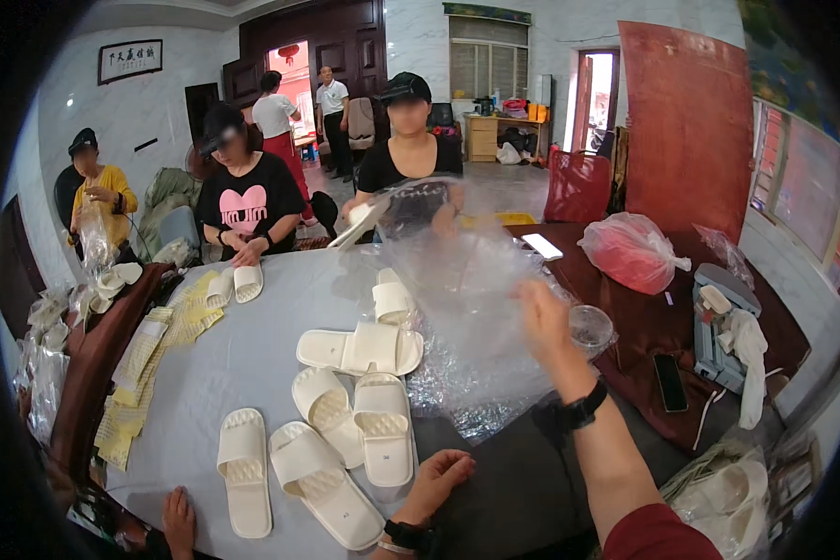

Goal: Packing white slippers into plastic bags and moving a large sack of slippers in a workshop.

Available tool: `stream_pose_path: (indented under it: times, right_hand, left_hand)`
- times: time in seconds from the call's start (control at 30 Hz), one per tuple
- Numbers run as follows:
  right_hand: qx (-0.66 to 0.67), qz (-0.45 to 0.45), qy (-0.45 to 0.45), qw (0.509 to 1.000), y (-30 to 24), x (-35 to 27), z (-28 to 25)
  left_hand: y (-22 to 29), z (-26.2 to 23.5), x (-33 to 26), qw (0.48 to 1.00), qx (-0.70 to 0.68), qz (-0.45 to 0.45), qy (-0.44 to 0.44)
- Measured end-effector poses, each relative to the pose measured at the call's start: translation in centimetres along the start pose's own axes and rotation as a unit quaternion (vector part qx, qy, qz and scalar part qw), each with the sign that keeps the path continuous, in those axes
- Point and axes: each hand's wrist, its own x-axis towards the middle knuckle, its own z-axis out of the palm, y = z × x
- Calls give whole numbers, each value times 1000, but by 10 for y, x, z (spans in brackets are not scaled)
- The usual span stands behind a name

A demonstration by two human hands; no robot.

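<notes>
My right hand [543, 322], slightly blurred, is raised over a pile of clear plastic bags [471, 397]. Its fingers are closed on the edge of a clear plastic bag [453, 271], which is smeared by motion. My left hand [439, 478] rests low at the table's near side, fingers curled together, nothing visible in them. Left of it lie several cream slippers: a single slipper [244, 474], a slanted slipper [325, 485] and an upright-pointing slipper [384, 429]. Another slipper [359, 349] lies crosswise beyond these, against the bag pile.
Across the table a person in black holds a slipper [362, 224] behind the bag. Further left another person handles slippers [247, 283] near yellow paper sheets [145, 364]. Someone else's hand [178, 521] touches the near left edge. A phone [669, 383] and a grey machine [719, 327] stand right.
</notes>
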Motion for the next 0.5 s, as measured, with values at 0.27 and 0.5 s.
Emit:
stream_pose_path:
  times: [0.27, 0.5]
  right_hand:
    - [33, -182, -217, 959, -83, -89, 25]
    - [-42, -137, -398, 906, -76, -151, 20]
  left_hand:
    - [13, -30, -7, 954, -241, 157, 82]
    - [33, -50, -8, 938, -241, 196, 154]
